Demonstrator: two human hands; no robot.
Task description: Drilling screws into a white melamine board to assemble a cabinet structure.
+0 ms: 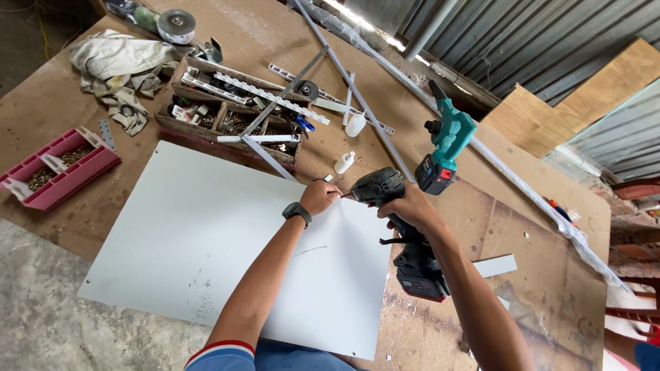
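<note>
Black drill (pixel 405 233) in right hand (pixel 409 206), left hand (pixel 320 197) at tip.

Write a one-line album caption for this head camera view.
Right hand grips a black cordless drill, left hand at its tip, over a white panel.

Both arms are bare from the short sleeve down to the hands. The left hand (pixel 320 196) has on its wrist a black watch (pixel 297 212) with a dark square face and a dark strap. At about 7 o'clock in the picture the left sleeve (pixel 221 356) shows: blue cloth with a red and white band at its edge (only this sleeve is seen). The right hand (pixel 411 206) wears nothing.
</note>
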